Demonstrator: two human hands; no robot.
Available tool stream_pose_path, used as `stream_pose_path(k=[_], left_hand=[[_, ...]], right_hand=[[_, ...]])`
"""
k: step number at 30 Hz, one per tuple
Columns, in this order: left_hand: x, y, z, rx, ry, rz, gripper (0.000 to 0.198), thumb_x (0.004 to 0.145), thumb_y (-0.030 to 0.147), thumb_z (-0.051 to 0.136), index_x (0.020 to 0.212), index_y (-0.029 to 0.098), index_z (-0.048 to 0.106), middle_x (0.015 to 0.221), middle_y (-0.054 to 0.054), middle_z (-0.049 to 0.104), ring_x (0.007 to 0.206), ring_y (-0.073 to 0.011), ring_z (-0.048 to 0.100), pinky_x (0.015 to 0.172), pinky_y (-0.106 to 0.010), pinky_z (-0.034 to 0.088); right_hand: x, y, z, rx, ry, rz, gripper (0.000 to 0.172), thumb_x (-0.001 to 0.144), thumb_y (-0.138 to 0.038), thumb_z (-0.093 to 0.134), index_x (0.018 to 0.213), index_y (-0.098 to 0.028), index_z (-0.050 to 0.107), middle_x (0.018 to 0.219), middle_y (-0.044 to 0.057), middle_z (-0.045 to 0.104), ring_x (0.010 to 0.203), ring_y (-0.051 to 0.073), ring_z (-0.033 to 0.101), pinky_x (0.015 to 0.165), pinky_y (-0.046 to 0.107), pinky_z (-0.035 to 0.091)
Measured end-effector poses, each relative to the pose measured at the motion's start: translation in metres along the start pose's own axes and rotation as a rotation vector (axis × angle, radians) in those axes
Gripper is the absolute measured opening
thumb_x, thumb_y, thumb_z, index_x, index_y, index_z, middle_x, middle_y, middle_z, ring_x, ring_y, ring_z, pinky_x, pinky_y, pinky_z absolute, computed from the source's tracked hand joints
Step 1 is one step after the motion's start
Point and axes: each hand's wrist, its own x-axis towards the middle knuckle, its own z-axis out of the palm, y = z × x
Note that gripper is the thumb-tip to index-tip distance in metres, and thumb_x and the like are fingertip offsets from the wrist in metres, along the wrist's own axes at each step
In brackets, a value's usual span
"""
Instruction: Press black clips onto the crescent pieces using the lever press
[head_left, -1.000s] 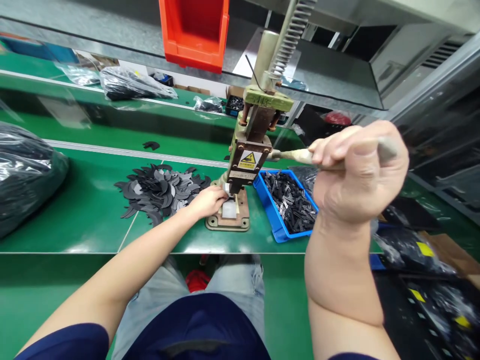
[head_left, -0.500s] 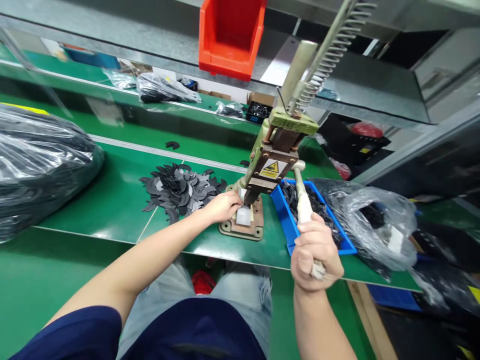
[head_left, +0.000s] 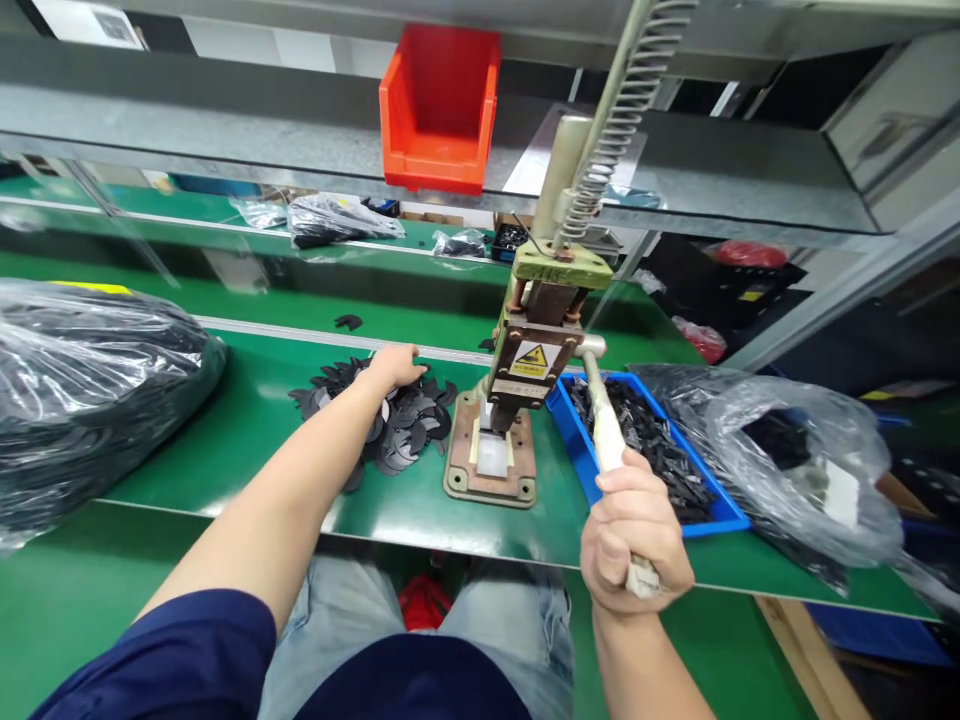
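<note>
My right hand [head_left: 637, 535] is closed round the pale, wrapped handle of the press lever [head_left: 606, 425], which slants up to the side of the hand press [head_left: 529, 360]. Beneath the ram, a whitish block [head_left: 492, 455] sits on the brown base plate [head_left: 457, 475]. My left hand [head_left: 397, 366] is over the far side of a heap of dark grey crescent-shaped pieces [head_left: 405, 425], left of the press. Its visible fingers look slightly apart, with no piece showing in them; the undersides of the fingers are hidden.
Right of the press, a blue bin [head_left: 731, 520] holds many black pieces, with an open clear plastic bag [head_left: 810, 460] beside it. A large filled bag [head_left: 97, 390] lies on the left. An orange-red bin [head_left: 435, 165] sits on the shelf above. One loose crescent [head_left: 348, 322] lies farther back.
My left hand has left the press base and moved left to the heap of crescents. My right hand still grips the lever handle. The camera view has tilted up a little.
</note>
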Motion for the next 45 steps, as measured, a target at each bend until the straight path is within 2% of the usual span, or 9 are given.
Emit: stream_pose_path(k=[7, 11, 15, 20, 25, 28, 31, 37, 45], left_hand=[[0.027, 0.017, 0.015, -0.037, -0.130, -0.059, 0.057, 0.076, 0.048, 0.085, 0.124, 0.018, 0.076, 0.129, -0.022, 0.076, 0.122, -0.0381, 0.072, 0.101, -0.042, 0.054], [0.024, 0.019, 0.010, -0.133, -0.150, -0.001, 0.033, 0.073, 0.040, 0.087, 0.098, 0.020, 0.079, 0.099, -0.011, 0.081, 0.096, -0.0271, 0.076, 0.085, -0.031, 0.054], [0.014, 0.019, -0.005, -0.246, -0.116, 0.103, 0.019, 0.086, 0.040, 0.075, 0.089, 0.020, 0.073, 0.081, -0.002, 0.074, 0.076, -0.0178, 0.067, 0.071, -0.027, 0.048], [-0.021, 0.025, -0.018, -0.454, 0.059, 0.225, 0.033, 0.096, 0.054, 0.060, 0.096, 0.021, 0.066, 0.076, 0.000, 0.067, 0.069, -0.0169, 0.059, 0.064, -0.028, 0.043], [-0.091, 0.056, 0.008, -0.497, 0.164, 0.379, 0.032, 0.101, 0.054, 0.057, 0.098, 0.022, 0.063, 0.079, -0.001, 0.067, 0.073, -0.0189, 0.062, 0.067, -0.029, 0.044], [-0.122, 0.076, 0.036, -0.560, 0.087, 0.423, 0.025, 0.102, 0.046, 0.058, 0.108, 0.023, 0.064, 0.087, -0.003, 0.072, 0.077, -0.0199, 0.067, 0.070, -0.029, 0.048], [-0.133, 0.083, 0.054, -0.722, -0.006, 0.341, 0.021, 0.102, 0.044, 0.060, 0.110, 0.024, 0.062, 0.084, -0.002, 0.072, 0.074, -0.0186, 0.070, 0.067, -0.028, 0.051], [-0.130, 0.082, 0.046, -1.039, -0.270, 0.194, 0.033, 0.101, 0.050, 0.066, 0.091, 0.022, 0.052, 0.059, 0.004, 0.066, 0.046, -0.0116, 0.061, 0.049, -0.021, 0.044], [-0.121, 0.109, 0.043, -1.091, -0.448, 0.086, 0.033, 0.101, 0.042, 0.070, 0.089, 0.021, 0.048, 0.051, 0.002, 0.064, 0.038, -0.0104, 0.057, 0.041, -0.016, 0.039]], right_hand=[[-0.002, 0.004, -0.002, -0.019, 0.011, -0.037, 0.020, 0.092, -0.025, 0.064, 0.073, -0.024, 0.059, 0.072, -0.003, 0.065, 0.079, 0.021, 0.071, 0.098, 0.062, 0.061], [-0.002, 0.003, -0.001, -0.023, 0.002, -0.032, 0.021, 0.093, -0.023, 0.063, 0.072, -0.023, 0.058, 0.072, -0.003, 0.065, 0.080, 0.020, 0.071, 0.097, 0.062, 0.062], [0.000, 0.002, 0.000, -0.016, 0.005, -0.039, 0.023, 0.093, -0.025, 0.064, 0.072, -0.023, 0.057, 0.073, -0.003, 0.065, 0.081, 0.019, 0.071, 0.099, 0.060, 0.061], [0.000, 0.002, 0.002, -0.025, 0.017, -0.022, 0.025, 0.094, -0.030, 0.064, 0.072, -0.023, 0.056, 0.072, -0.004, 0.065, 0.081, 0.018, 0.071, 0.101, 0.058, 0.061], [-0.001, 0.001, 0.003, -0.036, 0.028, -0.014, 0.025, 0.095, -0.030, 0.064, 0.073, -0.023, 0.056, 0.071, -0.004, 0.064, 0.080, 0.018, 0.070, 0.099, 0.060, 0.061], [-0.001, 0.001, 0.003, -0.035, 0.024, -0.014, 0.022, 0.094, -0.029, 0.064, 0.074, -0.024, 0.057, 0.071, -0.004, 0.064, 0.080, 0.019, 0.070, 0.099, 0.061, 0.061], [-0.001, 0.001, 0.003, -0.036, 0.018, -0.020, 0.022, 0.093, -0.029, 0.065, 0.073, -0.024, 0.058, 0.070, -0.003, 0.063, 0.079, 0.020, 0.070, 0.098, 0.063, 0.061], [-0.001, 0.000, 0.004, -0.027, 0.028, -0.010, 0.022, 0.093, -0.031, 0.064, 0.074, -0.025, 0.058, 0.070, -0.004, 0.064, 0.080, 0.020, 0.071, 0.101, 0.061, 0.060], [-0.002, 0.002, 0.007, -0.015, 0.050, -0.045, 0.022, 0.093, -0.028, 0.064, 0.072, -0.024, 0.055, 0.071, -0.004, 0.063, 0.080, 0.020, 0.069, 0.099, 0.063, 0.060]])
